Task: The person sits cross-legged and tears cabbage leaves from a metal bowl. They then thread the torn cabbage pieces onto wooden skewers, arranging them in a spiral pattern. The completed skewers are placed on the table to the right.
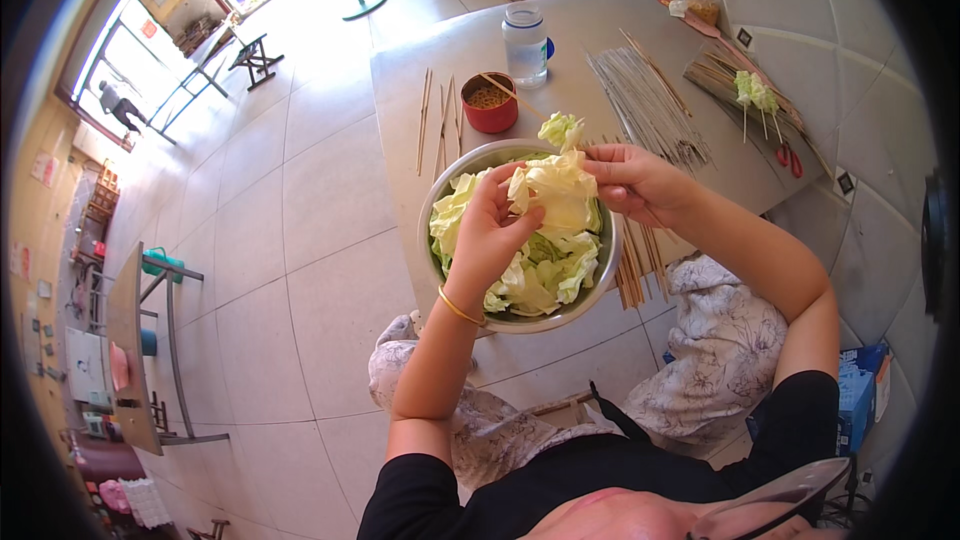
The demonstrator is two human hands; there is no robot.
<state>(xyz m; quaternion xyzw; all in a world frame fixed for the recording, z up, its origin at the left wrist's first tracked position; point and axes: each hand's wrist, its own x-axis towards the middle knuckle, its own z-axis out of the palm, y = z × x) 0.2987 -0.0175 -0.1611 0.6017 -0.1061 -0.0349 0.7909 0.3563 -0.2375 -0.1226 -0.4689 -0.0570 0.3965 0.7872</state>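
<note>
My left hand (pixel 499 214) pinches a pale cabbage leaf (pixel 562 199) over a metal bowl (pixel 426 240) full of torn cabbage (pixel 555 277). To its right, my right hand (pixel 634 176) grips a thin bamboo skewer (pixel 517 96) at the leaf's edge. A crumpled piece of cabbage (pixel 561 129) sits on that skewer, just beyond my right fingertips. The skewer's far end extends over a red tin (pixel 491 120) with brown contents. My fingers hide part of the skewer and leaf.
Bare skewers (pixel 636 262) lie right of the bowl, and a bundle of thin grey sticks (pixel 649 101) lies farther back. Cabbage skewers (pixel 757 94) rest near red-handled scissors (pixel 787 157). A clear plastic jar (pixel 525 49) stands behind the tin on the metal table (pixel 450 41).
</note>
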